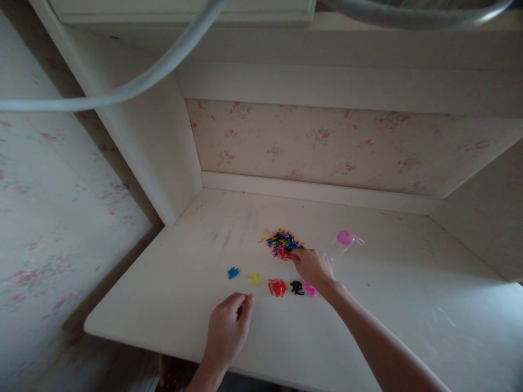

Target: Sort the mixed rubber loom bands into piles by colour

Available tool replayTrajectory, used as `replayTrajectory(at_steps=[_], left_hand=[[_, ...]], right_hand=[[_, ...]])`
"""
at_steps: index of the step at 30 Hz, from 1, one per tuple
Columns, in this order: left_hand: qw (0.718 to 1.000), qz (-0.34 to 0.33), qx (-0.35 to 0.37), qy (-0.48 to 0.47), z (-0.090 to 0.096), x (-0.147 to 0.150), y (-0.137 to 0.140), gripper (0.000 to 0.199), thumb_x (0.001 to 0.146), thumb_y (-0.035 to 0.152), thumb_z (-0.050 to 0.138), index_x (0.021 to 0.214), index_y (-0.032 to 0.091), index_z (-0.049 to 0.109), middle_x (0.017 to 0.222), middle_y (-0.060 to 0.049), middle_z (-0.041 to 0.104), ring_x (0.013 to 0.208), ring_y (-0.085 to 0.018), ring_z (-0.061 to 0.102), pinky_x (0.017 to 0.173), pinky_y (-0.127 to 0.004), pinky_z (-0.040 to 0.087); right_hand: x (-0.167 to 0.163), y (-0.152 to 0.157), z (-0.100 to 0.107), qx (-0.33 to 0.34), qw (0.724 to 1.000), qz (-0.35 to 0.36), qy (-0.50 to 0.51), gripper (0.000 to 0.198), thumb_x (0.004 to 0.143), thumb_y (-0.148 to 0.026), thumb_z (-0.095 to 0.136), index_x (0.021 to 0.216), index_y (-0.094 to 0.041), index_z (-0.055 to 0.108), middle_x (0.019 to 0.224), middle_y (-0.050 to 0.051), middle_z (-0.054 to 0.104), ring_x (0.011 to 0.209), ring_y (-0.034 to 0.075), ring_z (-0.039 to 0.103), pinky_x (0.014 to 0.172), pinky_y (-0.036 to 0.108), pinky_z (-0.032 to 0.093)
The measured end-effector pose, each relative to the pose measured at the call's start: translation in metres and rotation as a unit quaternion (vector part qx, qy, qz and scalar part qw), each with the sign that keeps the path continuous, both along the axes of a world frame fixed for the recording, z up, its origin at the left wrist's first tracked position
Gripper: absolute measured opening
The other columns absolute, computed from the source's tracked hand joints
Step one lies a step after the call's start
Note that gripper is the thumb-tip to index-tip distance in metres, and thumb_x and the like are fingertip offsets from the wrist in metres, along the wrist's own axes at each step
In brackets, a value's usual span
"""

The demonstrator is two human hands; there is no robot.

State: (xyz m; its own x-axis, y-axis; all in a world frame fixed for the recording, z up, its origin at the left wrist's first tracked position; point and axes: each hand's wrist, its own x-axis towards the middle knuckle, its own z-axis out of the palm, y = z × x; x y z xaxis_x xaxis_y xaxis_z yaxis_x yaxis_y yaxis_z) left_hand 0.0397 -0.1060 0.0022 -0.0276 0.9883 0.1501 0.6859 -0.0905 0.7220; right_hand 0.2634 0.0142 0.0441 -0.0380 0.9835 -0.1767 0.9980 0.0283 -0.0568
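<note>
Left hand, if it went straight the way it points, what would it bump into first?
Probably the little yellow pile, just ahead of the left hand. I can't tell how high the hand is, so it might pass over instead.

Free lane over desktop (204, 239) left of mixed pile (281, 239); right hand (314, 267) blocks its near-right side.

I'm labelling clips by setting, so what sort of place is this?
Probably a room in a home: there is flowered wallpaper at left, a similarly flowered back panel, and a worn white desk beneath it.
</note>
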Motion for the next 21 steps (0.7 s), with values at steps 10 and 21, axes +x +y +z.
replayTrajectory(at_steps=[10,21], left_hand=[[1.000,0.000,0.018,0.006,0.001,0.000,-0.001,0.037,0.092,0.039,0.042,0.062,0.018,0.050,0.057,0.001,0.053,0.054,-0.010,0.048,0.054,-0.020,0.032],[1.000,-0.001,0.013,0.005,0.000,0.000,0.000,0.037,0.092,0.039,0.042,0.063,0.018,0.051,0.057,0.001,0.054,0.053,-0.010,0.049,0.053,-0.019,0.033]], right_hand=[[-0.004,-0.003,0.003,0.003,1.000,0.016,0.006,0.037,0.094,-0.042,0.031,0.108,-0.037,0.065,0.102,0.004,0.068,0.089,0.021,0.063,0.073,0.030,0.042],[-0.012,0.002,0.007,0.003,0.999,0.041,0.002,0.032,0.092,-0.036,0.039,0.100,-0.033,0.070,0.096,0.007,0.069,0.087,0.023,0.064,0.074,0.031,0.043]])
